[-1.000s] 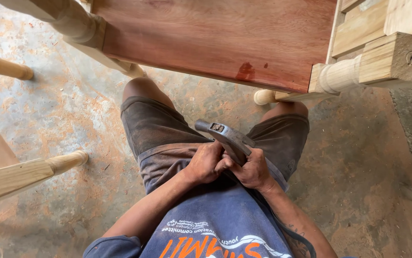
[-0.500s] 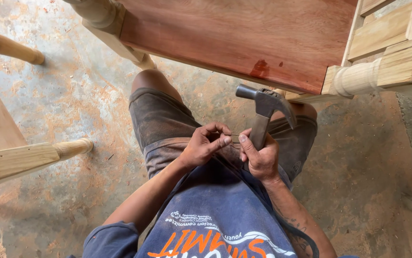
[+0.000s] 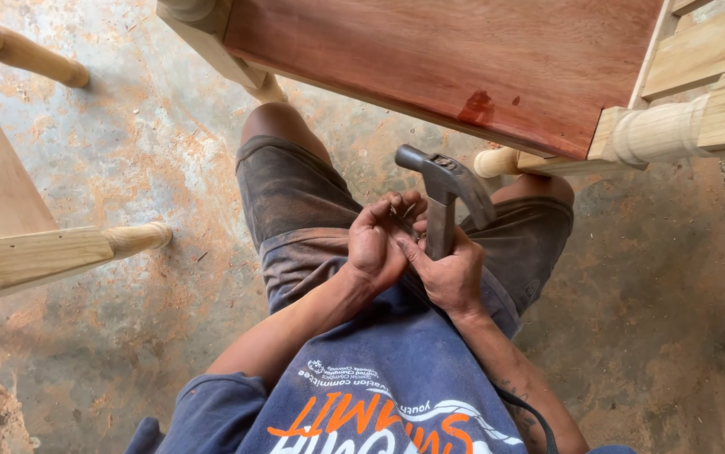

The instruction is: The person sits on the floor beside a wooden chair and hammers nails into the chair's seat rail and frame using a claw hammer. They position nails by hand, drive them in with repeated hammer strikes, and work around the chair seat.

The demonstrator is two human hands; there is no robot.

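- Steel-grey and worn, the claw hammer [image 3: 444, 197] stands nearly upright over the lap, its head tipped toward the red-brown board [image 3: 455, 63] above it, striking face to the left and claw to the right.
- The right hand [image 3: 450, 273] is wrapped shut around the hammer's handle just under the head, thumb laid across toward the other hand, forearm running down and right to the frame's lower edge.
- The left hand [image 3: 379, 240] sits just left of the hammer, touching the right hand, fingers curled in and pinching a small thin thing at the fingertips (too small to tell what it is).
- Both hands rest over the dark, dusty shorts [image 3: 295, 210], knees bent toward the board.
- Below the hammer, a blue shirt [image 3: 379, 387] with orange and white print fills the bottom of the view.
- Right of the hammer, a pale turned wooden leg [image 3: 673, 126] joins the board's frame; well to its left, another pale turned leg [image 3: 60, 252] lies across the stained concrete floor [image 3: 144, 151].
- Against half a second ago, the hammer has stayed raised and upright, and the left hand has closed in against the right (a second ago the hammer lay low and slanted between both hands).
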